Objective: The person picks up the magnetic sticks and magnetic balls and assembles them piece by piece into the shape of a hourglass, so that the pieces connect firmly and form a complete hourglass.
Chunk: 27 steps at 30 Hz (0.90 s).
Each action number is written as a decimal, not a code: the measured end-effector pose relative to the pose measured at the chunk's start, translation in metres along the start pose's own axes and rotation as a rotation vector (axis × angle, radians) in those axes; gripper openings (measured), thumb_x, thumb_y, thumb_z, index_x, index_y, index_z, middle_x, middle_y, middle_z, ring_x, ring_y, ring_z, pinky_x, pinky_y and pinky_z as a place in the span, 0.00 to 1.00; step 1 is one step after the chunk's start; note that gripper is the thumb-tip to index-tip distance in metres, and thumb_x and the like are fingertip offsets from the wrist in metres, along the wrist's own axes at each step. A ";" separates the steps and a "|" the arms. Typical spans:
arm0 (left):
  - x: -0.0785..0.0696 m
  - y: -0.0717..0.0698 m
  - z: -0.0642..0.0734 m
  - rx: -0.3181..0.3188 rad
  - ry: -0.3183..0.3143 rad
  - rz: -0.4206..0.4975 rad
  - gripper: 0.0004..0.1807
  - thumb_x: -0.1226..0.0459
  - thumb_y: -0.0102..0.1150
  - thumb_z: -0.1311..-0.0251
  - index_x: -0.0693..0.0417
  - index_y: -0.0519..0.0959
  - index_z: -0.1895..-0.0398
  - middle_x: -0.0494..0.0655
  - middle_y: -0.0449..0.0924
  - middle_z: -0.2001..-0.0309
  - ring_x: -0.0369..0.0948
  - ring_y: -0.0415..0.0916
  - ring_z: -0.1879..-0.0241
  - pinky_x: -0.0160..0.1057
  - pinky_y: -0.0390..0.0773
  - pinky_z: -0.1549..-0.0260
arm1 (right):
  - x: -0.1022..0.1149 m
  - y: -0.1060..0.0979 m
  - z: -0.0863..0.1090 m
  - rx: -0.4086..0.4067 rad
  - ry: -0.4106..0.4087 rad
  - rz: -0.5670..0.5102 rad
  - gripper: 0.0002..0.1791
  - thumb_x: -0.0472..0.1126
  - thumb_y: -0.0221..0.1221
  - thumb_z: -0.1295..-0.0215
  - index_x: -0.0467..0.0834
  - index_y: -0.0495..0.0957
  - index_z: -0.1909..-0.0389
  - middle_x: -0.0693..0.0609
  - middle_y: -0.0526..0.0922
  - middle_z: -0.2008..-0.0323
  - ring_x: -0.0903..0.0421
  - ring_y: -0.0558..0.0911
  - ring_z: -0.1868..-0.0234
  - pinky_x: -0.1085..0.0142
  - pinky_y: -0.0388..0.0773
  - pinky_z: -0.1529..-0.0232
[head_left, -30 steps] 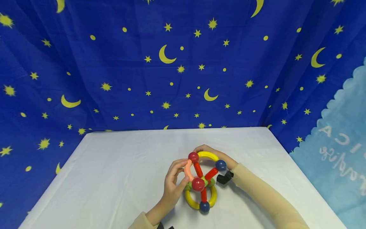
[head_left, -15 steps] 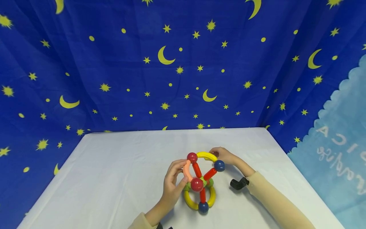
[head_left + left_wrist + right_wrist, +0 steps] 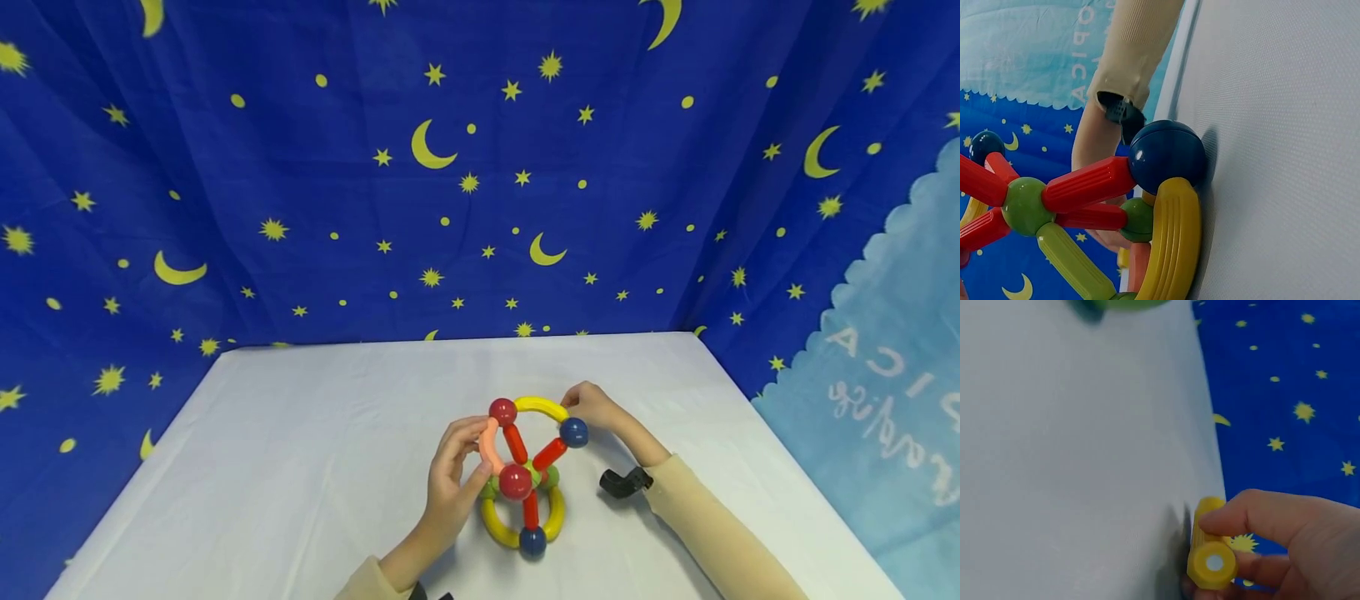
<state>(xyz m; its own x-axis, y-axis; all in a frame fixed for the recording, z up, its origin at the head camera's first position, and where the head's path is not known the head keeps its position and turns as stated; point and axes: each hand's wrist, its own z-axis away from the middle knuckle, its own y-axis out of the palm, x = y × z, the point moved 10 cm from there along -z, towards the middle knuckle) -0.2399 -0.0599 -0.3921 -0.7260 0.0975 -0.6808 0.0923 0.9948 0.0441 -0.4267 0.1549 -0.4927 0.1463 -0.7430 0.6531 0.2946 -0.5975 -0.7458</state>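
Observation:
A stick-and-ball construction (image 3: 531, 508) of red, yellow, green and peach sticks joined by red, blue and green balls stands on the white tabletop. My left hand (image 3: 453, 483) grips its left side, fingers and thumb around the curved peach stick (image 3: 490, 448). Behind the upper yellow curved stick (image 3: 542, 406), my right hand (image 3: 596, 407) is partly hidden in the head view. From the right wrist camera, that hand pinches a separate yellow stick (image 3: 1213, 544) with a pale disc on its end. A blue ball (image 3: 1167, 156) rests low beside the table surface in the left wrist view.
The white-covered table (image 3: 337, 433) reaches back to a blue star-and-moon curtain (image 3: 360, 183). A light blue cloth (image 3: 900, 358) with lettering hangs at the right. A black wrist mount (image 3: 624, 482) juts from the right sleeve.
My right hand has drawn away to the right from behind the construction. The left hand keeps its grip, and the construction stands almost unchanged.

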 end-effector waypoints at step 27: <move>-0.001 0.000 -0.001 0.004 0.000 -0.013 0.23 0.81 0.50 0.46 0.70 0.70 0.44 0.62 0.70 0.45 0.35 0.70 0.46 0.29 0.72 0.48 | 0.064 -0.049 0.146 0.008 -0.015 -0.649 0.35 0.40 0.57 0.34 0.35 0.52 0.32 0.54 0.80 0.73 0.62 0.80 0.79 0.72 0.79 0.75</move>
<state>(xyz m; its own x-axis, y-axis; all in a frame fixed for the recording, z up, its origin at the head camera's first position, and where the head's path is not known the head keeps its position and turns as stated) -0.2400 -0.0596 -0.3910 -0.7273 0.0848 -0.6810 0.0858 0.9958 0.0324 -0.2936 0.1807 -0.3956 -0.0510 -0.2274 0.9725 0.3347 -0.9213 -0.1979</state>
